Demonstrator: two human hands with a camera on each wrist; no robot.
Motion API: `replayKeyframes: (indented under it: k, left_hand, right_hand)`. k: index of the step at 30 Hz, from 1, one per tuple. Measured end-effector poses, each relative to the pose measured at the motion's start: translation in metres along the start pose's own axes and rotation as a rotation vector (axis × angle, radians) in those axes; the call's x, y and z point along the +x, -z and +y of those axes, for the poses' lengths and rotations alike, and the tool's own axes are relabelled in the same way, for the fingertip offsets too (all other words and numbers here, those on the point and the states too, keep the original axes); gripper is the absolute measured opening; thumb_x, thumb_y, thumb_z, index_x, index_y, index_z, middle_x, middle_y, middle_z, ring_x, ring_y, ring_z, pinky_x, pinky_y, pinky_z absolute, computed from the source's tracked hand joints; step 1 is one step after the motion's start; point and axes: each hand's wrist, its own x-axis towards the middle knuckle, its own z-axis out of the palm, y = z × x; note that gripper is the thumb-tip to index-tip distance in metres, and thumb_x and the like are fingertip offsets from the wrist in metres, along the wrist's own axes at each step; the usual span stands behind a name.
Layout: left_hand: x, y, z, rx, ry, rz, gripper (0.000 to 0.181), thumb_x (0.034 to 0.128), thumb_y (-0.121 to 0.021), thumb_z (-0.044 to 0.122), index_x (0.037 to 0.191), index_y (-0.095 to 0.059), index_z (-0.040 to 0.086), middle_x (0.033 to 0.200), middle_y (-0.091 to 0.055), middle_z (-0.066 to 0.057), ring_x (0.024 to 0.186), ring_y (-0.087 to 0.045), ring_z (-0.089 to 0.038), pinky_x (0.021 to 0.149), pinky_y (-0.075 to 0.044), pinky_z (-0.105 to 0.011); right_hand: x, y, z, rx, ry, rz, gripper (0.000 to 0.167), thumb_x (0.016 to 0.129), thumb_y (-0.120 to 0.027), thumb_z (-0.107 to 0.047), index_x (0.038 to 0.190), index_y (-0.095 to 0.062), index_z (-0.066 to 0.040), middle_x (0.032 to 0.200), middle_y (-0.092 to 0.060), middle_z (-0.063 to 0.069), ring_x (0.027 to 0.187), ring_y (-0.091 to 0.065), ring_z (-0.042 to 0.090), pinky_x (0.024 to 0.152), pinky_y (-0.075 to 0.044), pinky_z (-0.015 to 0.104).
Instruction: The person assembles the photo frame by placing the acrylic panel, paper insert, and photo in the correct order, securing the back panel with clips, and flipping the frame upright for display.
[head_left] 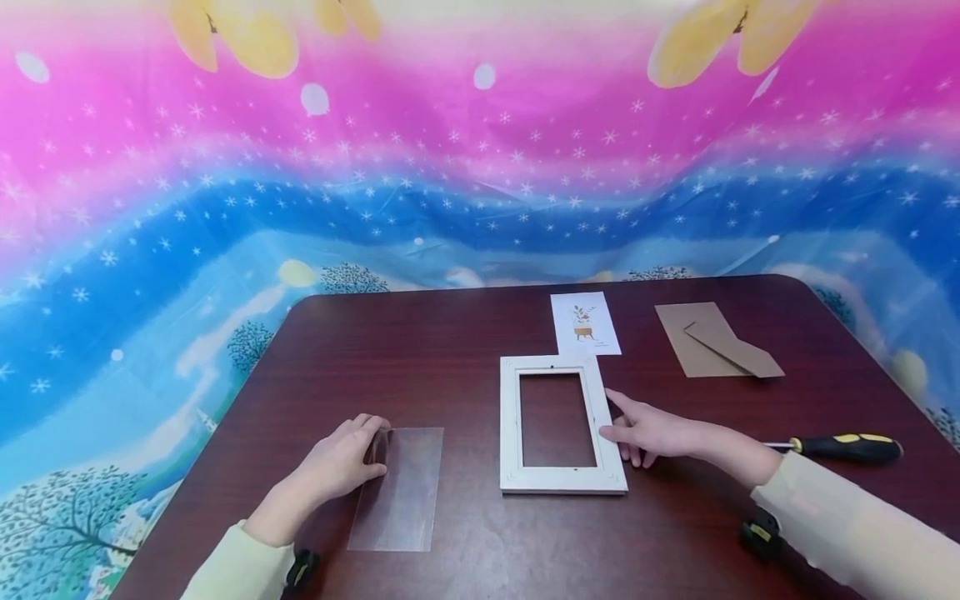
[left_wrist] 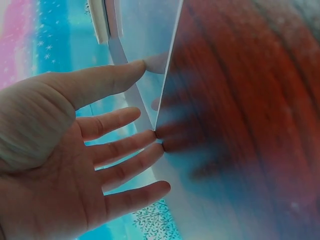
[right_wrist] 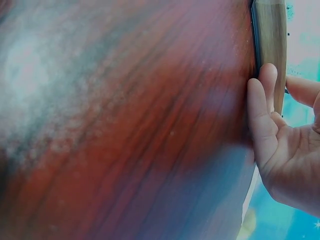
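Observation:
At the table's left side, a clear plastic sheet (head_left: pixel 401 500) lies near the front edge. My left hand (head_left: pixel 345 457) rests at its upper left corner, thumb over the sheet; in the left wrist view the fingers are spread and fairly straight, with some fingertips touching the sheet's edge (left_wrist: pixel 168 65). A white picture frame (head_left: pixel 510 425) with an open middle lies right of the sheet. Its right side is gripped by my right hand (head_left: pixel 648 429). The right wrist view shows fingertips against the frame's side (right_wrist: pixel 272 40) and the thumb beyond it.
Behind the frame lies a white card (head_left: pixel 609 333) with a potted plant picture. A brown backing board (head_left: pixel 678 333) with a stand leg is at the back right. The screwdriver (head_left: pixel 847 447) lies by my right forearm. A patterned cloth (head_left: pixel 480 167) hangs behind the dark table (head_left: pixel 420 350).

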Motion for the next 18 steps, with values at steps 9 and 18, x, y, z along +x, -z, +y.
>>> replayKeyframes:
  k: [9,18]
  left_hand:
    - [-0.0011,-0.0008,-0.0018,0.008,-0.030,0.016,0.049,0.0776,-0.083,0.018,0.119,-0.058,0.007,0.117,-0.058,-0.009,0.105,-0.055,-0.027,0.080,-0.049,-0.045]
    - [-0.0023,-0.0006,0.0013,0.004,-0.006,-0.003,0.056,0.0758,-0.084,0.027,0.121,-0.057,0.008,0.115,-0.058,-0.007,0.107,-0.054,-0.027,0.078,-0.050,-0.046]
  right_hand:
    - [-0.0003,0.0012,-0.0015,0.006,0.008,-0.005,0.079,0.101,-0.055,-0.020,0.147,0.000,0.012,0.066,-0.057,0.006,0.053,-0.056,0.020,0.047,-0.049,0.035]
    - [0.0001,0.0007,0.0001,0.014,0.010,-0.003,0.078,0.101,-0.055,-0.020,0.148,-0.001,0.010,0.066,-0.057,0.006,0.053,-0.056,0.020,0.047,-0.049,0.036]
